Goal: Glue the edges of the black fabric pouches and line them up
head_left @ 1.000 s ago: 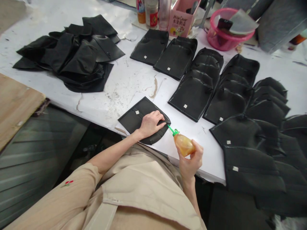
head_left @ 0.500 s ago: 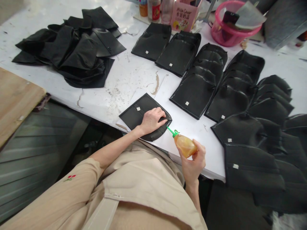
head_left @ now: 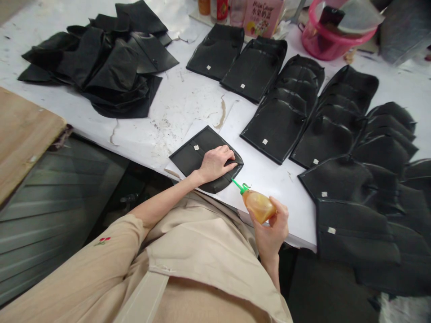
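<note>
A flat black piece point(head_left: 188, 157) with a small white square on it lies at the table's near edge. My left hand point(head_left: 217, 164) rests on its right part, with the fingers bent and pressed together at its curved edge. In my right hand point(head_left: 272, 224) is a soft bottle point(head_left: 258, 205) of amber liquid, tilted, with a green nozzle point(head_left: 238, 185). The nozzle tip is at the lower right edge of the black piece. Whether liquid is coming out is too small to tell.
Loose black pieces point(head_left: 101, 67) are heaped at the back left. Overlapping rows of black pieces point(head_left: 283, 116) cover the right side. Behind them stand a pink box point(head_left: 262, 18), jars and a pink basket point(head_left: 323, 42). A wooden board point(head_left: 27, 134) is at the left.
The nozzle tip has moved a little down and left along the curved edge of the black piece. My left hand keeps its place on the piece. The view has shifted slightly.
</note>
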The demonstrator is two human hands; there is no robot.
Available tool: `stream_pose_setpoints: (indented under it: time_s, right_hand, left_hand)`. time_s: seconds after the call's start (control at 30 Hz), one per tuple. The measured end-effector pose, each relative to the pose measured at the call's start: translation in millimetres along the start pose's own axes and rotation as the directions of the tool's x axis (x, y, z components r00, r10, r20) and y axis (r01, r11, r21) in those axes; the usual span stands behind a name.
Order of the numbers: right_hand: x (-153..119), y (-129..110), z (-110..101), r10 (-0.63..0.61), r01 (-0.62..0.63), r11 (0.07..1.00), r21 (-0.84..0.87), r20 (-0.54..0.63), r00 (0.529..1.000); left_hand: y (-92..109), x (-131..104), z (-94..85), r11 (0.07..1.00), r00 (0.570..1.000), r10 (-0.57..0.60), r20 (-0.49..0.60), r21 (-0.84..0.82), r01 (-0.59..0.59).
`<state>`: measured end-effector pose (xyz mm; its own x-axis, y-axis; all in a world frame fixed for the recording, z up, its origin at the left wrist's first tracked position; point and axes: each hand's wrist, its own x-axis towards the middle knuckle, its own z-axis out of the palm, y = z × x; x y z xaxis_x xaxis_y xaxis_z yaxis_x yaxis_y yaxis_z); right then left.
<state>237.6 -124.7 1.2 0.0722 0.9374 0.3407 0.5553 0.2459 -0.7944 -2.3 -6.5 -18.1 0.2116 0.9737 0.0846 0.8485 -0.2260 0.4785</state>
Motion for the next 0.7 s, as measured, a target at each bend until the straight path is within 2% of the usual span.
stream_pose_setpoints:
  time_s: [0.3,0.4,0.6,0.7]
  right_hand:
    - [-5.0,-4.6,0.5,0.036,-0.036,0.999,0.008,0.026,0.999]
    - [-5.9,-5.0,0.8,0.040,-0.041,0.999,0.010,0.019,0.999]
    - [-7.6,-0.8,1.5,0.062,-0.063,0.997,0.037,0.018,0.998]
    - [-8.7,0.4,2.2,0.077,-0.078,0.996,0.040,0.026,0.997]
  left_hand:
    - [0.7,6.7,-0.2,1.000,1.000,-0.008,0.004,0.001,0.008]
    - [-1.8,3.3,-5.3,0.999,1.000,0.012,0.024,-0.034,-0.012]
    - [-9.2,-32.2,-32.6,0.986,0.986,0.121,0.119,-0.131,-0.105]
    - [-15.2,-47.9,-34.5,0.982,0.983,0.119,0.143,-0.165,-0.095]
